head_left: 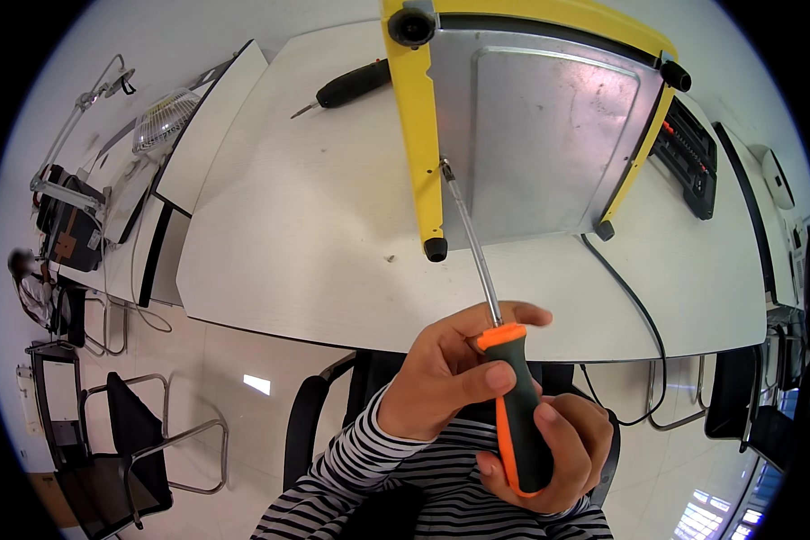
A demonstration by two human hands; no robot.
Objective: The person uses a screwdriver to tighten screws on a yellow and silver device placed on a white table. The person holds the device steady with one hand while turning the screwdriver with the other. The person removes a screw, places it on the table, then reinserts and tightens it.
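Note:
A long-shaft screwdriver (519, 409) with an orange and dark green handle slants up from my hands. My left hand (441, 373) is closed around the upper handle, its thumb pressed on the grip and its index finger reaching past the shaft. Lower down, my right hand (574, 445) wraps the handle's end. The screwdriver's tip meets the inner side of the left yellow edge on a yellow-framed appliance (549, 144). Its grey metal underside faces me, with black feet at the corners. Whether a screw sits under the tip is too small to tell.
A black pen-shaped power screwdriver (353, 85) lies on the white table (288, 207), left of the appliance. To the right is an open black bit case (688, 153). A black cable (643, 315) hangs over the front edge. Chairs (139, 432) and a seated person (38, 292) are at left.

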